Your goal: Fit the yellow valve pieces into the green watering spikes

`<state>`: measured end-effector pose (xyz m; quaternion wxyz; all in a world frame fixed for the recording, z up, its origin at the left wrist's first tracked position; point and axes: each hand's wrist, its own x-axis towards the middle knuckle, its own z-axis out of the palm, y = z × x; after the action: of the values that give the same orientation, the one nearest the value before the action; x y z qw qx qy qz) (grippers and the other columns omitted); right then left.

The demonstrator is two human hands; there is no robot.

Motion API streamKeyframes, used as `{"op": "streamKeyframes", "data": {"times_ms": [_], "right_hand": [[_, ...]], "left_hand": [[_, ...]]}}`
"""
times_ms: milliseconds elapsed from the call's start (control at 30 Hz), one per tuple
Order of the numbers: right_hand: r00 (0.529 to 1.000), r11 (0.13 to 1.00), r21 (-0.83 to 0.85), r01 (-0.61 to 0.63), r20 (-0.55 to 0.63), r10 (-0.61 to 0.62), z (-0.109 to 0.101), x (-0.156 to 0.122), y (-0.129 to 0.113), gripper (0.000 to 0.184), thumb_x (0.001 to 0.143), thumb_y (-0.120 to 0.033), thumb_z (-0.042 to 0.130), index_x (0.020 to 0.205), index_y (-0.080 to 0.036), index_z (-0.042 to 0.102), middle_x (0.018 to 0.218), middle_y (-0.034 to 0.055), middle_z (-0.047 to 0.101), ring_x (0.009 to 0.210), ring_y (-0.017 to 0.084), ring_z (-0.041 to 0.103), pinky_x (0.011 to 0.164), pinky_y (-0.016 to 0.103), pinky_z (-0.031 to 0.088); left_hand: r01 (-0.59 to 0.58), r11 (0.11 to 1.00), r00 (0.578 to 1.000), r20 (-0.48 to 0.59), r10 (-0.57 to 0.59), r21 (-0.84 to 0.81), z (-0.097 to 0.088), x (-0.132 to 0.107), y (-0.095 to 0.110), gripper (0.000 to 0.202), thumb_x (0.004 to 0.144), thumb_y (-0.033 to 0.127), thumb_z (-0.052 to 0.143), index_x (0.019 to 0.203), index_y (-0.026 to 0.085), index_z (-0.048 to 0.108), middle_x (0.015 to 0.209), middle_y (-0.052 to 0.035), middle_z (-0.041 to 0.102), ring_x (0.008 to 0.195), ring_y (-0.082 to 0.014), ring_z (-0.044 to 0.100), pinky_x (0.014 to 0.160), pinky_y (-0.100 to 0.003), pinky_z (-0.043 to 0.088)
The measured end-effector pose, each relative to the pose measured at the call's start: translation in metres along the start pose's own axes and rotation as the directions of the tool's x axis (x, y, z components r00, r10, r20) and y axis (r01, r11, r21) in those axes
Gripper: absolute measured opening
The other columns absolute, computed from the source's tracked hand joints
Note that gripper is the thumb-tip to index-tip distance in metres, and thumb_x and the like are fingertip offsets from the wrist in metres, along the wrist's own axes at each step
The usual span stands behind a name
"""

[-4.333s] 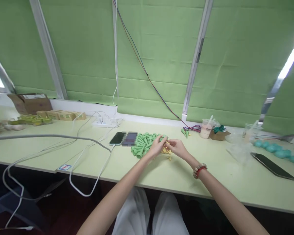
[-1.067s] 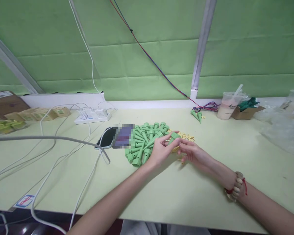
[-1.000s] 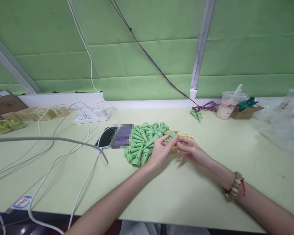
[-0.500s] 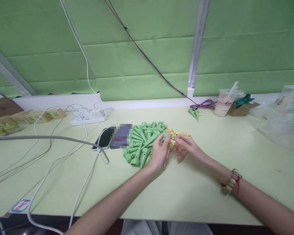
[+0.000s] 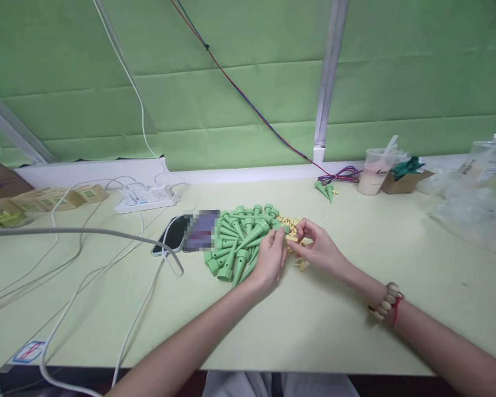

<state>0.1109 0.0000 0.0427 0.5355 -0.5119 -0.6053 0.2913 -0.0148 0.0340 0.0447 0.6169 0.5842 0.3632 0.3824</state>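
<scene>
Head view of a person's two bare hands working above a pale green tabletop (image 5: pixel 334 331). The left hand (image 5: pixel 270 256) is curled, its fingers closed about a hollow green plastic cone (image 5: pixel 284 227); only part of the wide end shows past the fingertips, the rest being hidden. The right hand (image 5: pixel 318 245), a beaded bracelet (image 5: pixel 385 306) at its wrist, pinches a small pale-yellow plastic peg (image 5: pixel 291 239) between thumb and forefinger, just beside the cone; whether the two touch cannot be told. A pile of green plastic cones (image 5: pixel 231 242) lies to the left of the hands, and a heap of small yellow plastic pegs (image 5: pixel 288 220) lies behind them. One loose yellow peg (image 5: pixel 301 266) rests below the right hand. Farther back, two green cones (image 5: pixel 324 191) lie near a clear plastic cup with a straw (image 5: pixel 374 173).
</scene>
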Motion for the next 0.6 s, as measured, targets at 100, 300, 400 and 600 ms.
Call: {"op": "streamKeyframes", "data": {"times_ms": [100, 300, 400, 600], "right_hand": [[0.987, 0.948, -0.283, 0.146, -0.02, -0.158, -0.002, 0.001, 0.007, 0.015, 0.075, -0.022, 0.052, 0.067, -0.021, 0.04, 0.067, -0.0024, 0.047, 0.058, 0.01, 0.045, 0.051, 0.021, 0.041], [0.998, 0.996, -0.071, -0.06, 0.015, 0.061, -0.006, 0.0, 0.0, 0.021, 0.073, -0.037, 0.06, 0.081, -0.019, 0.054, 0.08, 0.0024, 0.057, 0.061, 0.012, 0.053, 0.047, 0.022, 0.046], [0.922, 0.892, 0.255, -0.374, 0.204, 0.329, -0.006, 0.0, -0.003, 0.033, 0.074, -0.049, 0.058, 0.078, -0.016, 0.059, 0.08, 0.0051, 0.059, 0.058, 0.011, 0.055, 0.044, 0.023, 0.05], [0.849, 0.677, 0.515, -0.526, 0.366, 0.381, -0.006, 0.001, 0.003, 0.021, 0.069, -0.035, 0.07, 0.079, -0.018, 0.065, 0.079, 0.002, 0.062, 0.069, 0.009, 0.059, 0.056, 0.017, 0.052]], "left_hand": [[0.031, 0.999, 0.999, 0.036, -0.03, -0.017, 0.001, 0.006, -0.005, 0.037, 0.083, 0.055, 0.04, 0.07, 0.02, 0.04, 0.033, 0.0106, 0.03, 0.023, -0.0052, 0.019, 0.023, -0.018, 0.012], [-0.048, 0.999, 0.999, 0.026, 0.048, -0.007, -0.002, -0.003, 0.003, 0.038, 0.08, 0.054, 0.046, 0.093, 0.018, 0.044, 0.034, 0.0126, 0.031, 0.025, -0.005, 0.018, 0.027, -0.018, 0.013], [-0.122, 0.993, 0.992, 0.017, 0.121, 0.006, -0.004, -0.006, 0.008, 0.043, 0.078, 0.056, 0.049, 0.098, 0.017, 0.047, 0.035, 0.0125, 0.029, 0.027, -0.0044, 0.019, 0.031, -0.018, 0.015], [-0.242, 0.966, 0.969, 0.077, 0.236, 0.089, -0.01, -0.001, 0.005, 0.036, 0.079, 0.052, 0.05, 0.093, 0.018, 0.054, 0.042, 0.0101, 0.032, 0.034, -0.0038, 0.024, 0.037, -0.018, 0.02]]}}
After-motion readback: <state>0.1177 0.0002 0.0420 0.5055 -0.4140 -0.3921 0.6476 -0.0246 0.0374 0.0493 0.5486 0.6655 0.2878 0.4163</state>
